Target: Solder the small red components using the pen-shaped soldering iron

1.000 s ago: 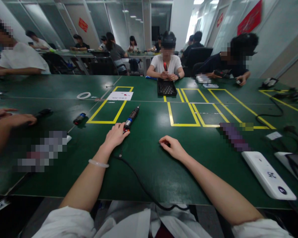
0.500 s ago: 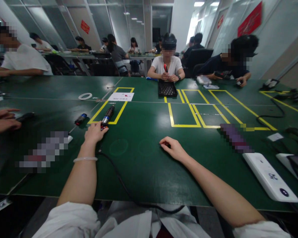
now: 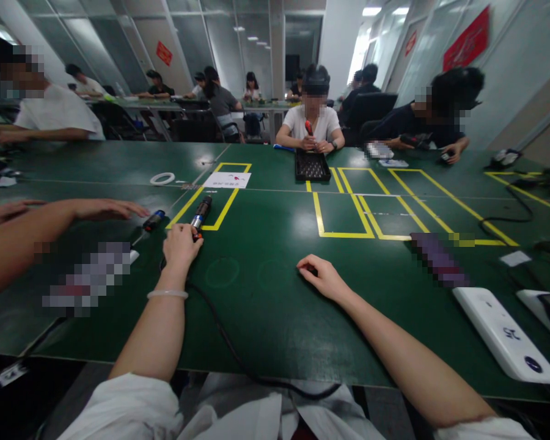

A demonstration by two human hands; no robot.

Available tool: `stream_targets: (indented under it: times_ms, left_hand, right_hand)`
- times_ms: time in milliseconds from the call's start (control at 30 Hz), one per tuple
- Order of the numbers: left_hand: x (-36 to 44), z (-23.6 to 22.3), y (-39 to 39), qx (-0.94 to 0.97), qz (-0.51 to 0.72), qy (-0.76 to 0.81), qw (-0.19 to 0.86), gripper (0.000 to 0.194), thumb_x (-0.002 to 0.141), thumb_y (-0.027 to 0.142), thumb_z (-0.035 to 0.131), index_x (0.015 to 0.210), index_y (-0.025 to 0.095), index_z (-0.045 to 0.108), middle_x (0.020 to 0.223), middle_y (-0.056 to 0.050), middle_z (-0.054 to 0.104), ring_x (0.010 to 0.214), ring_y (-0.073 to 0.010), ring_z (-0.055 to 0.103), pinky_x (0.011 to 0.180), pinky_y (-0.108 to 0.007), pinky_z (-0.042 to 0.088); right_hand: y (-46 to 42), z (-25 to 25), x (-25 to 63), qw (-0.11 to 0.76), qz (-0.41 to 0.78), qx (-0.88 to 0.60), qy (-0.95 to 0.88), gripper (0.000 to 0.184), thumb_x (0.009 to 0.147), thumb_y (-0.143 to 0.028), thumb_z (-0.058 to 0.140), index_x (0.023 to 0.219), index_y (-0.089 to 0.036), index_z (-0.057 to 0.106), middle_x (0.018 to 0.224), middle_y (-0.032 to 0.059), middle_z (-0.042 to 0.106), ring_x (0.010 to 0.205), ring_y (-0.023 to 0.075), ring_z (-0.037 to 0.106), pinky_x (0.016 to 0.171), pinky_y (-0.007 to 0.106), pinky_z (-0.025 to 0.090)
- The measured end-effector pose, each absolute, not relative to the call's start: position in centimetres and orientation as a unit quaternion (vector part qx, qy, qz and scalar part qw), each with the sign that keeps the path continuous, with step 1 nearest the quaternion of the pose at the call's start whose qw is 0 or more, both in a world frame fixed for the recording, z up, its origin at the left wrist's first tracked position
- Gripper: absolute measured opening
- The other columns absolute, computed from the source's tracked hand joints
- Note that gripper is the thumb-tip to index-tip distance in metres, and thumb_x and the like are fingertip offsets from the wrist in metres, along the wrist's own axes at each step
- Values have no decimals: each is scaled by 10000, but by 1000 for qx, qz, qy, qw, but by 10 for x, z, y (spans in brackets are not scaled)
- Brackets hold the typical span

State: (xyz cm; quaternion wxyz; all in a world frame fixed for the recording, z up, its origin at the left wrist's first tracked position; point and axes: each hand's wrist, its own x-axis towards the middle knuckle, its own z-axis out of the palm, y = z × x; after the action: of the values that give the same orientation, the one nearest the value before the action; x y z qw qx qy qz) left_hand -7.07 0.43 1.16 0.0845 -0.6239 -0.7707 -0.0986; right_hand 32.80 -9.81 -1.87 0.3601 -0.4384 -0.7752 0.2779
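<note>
My left hand (image 3: pixel 181 245) is closed around the near end of a cylindrical power tool (image 3: pixel 201 212), black with a silver-blue band, which looks like an electric screwdriver. The tool lies on the green table inside a yellow-taped box, its far end pointing away from me; my fingers hide its near end. A black cable (image 3: pixel 215 321) runs from beside my left wrist to the table's front edge. Resting on the table to the right, my right hand (image 3: pixel 321 275) has its fingers loosely curled, with nothing visible in them.
A co-worker's hand (image 3: pixel 114 209) is stretched over the table beside a similar tool (image 3: pixel 154 220). Beyond lie a tape roll (image 3: pixel 162 178), a paper card (image 3: pixel 228 179) and a black tray (image 3: pixel 312 166). A white power bank (image 3: pixel 504 333) lies at right.
My left hand has closed further around the tool's near end. The co-worker's hand at left has reached forward to the similar tool. My right hand stays put; the view has shifted slightly.
</note>
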Motion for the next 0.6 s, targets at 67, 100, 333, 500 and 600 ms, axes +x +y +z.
stream_targets:
  times_ms: [67,100,333,500,600]
  left_hand:
    - [-70,11,4,-623,-95,-771,92,300,817,391,578,1052,206,601,1193,-132,503,1075,-319,517,851,-412,447]
    - [-69,11,4,-623,-95,-770,96,305,816,391,578,1054,204,603,1194,-136,507,1070,-321,520,853,-414,443]
    - [-59,18,-2,-604,-84,-783,120,347,904,359,421,1070,124,615,1118,-184,588,1068,-334,530,945,-445,368]
    - [-45,26,-7,-614,-154,-764,125,377,934,356,360,1099,116,600,1128,-190,612,1095,-332,535,988,-456,340]
    - [-23,29,-10,-670,-241,-702,9,363,938,388,380,1131,157,584,1092,-133,650,1024,-281,596,917,-399,418]
  right_hand:
    - [-98,-19,328,360,277,-439,-775,96,887,-176,552,941,-189,630,867,32,639,781,156,597,726,279,459]
    - [-99,-18,328,359,277,-439,-776,96,887,-176,552,941,-188,630,865,32,637,782,155,597,726,278,459]
    - [-99,-17,328,355,279,-436,-778,103,892,-180,546,949,-187,631,874,34,636,789,158,596,732,283,459]
    - [-98,-18,328,355,274,-436,-781,100,894,-189,547,947,-191,631,869,36,633,797,165,594,736,292,462]
    - [-97,-19,328,354,270,-434,-783,98,894,-191,546,945,-194,629,868,37,634,803,167,591,740,294,462]
